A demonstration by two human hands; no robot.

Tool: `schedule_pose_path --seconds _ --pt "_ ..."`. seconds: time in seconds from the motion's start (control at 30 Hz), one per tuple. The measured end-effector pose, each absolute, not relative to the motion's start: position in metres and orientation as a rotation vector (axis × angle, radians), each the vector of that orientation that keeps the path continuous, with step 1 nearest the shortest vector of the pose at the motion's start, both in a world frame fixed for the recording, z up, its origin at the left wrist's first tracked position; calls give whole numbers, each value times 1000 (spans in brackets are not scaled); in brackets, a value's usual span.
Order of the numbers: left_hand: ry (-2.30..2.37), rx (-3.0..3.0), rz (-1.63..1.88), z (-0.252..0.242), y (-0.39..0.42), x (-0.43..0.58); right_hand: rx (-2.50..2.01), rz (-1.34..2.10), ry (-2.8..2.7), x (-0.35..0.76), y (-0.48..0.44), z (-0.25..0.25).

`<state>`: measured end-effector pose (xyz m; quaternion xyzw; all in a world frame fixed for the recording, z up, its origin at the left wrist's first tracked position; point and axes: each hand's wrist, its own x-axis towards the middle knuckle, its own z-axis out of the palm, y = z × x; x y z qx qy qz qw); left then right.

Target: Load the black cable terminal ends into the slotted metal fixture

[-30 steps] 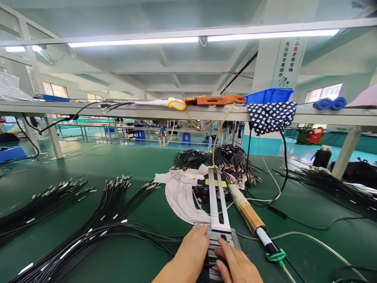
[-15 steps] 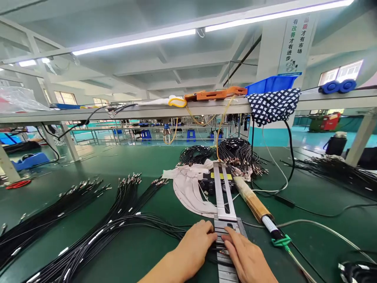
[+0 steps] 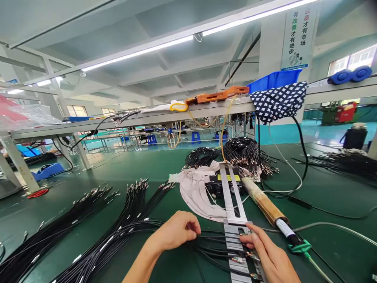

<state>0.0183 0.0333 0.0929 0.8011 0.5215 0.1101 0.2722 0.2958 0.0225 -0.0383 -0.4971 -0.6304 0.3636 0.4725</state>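
Observation:
A slotted metal fixture [image 3: 232, 245] lies in front of me, with several black cables [image 3: 213, 251] set crosswise in its grooves. Their stripped ends with small connectors [image 3: 237, 259] show along its right side. My left hand [image 3: 176, 231] is left of the fixture, fingers curled and thumb near the index finger, at a black cable; the exact grip is partly hidden. At the fixture's right edge my right hand [image 3: 269, 251] pinches a cable end between thumb and fingers. A long slotted metal bar [image 3: 228, 196] extends away from the fixture.
Bundles of black cables [image 3: 118, 232] spread over the green table on the left. A pale cloth [image 3: 196, 192] and a black control box [image 3: 216, 182] lie behind the fixture. A tape-wrapped handle tool [image 3: 263, 202] rests to the right. Coiled cables [image 3: 241, 151] lie farther back.
My hands have moved apart: the left away from the fixture, the right to its right edge. The cables across the grooves are now exposed. The view has shifted slightly.

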Motion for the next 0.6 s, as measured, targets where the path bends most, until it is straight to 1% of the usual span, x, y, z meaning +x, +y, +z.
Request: schedule_pose_path --seconds 0.17,0.37,0.47,0.6 --pt "1461 2321 53 84 16 38 -1247 907 -1551 295 20 -34" --pt "1531 2454 -129 91 3 52 -1346 929 -1548 290 17 -21" --pt "1542 2517 -119 90 5 53 -1339 916 -1584 292 17 -24" --pt "1499 2533 0 86 9 45 -1299 855 -1655 295 19 -33"
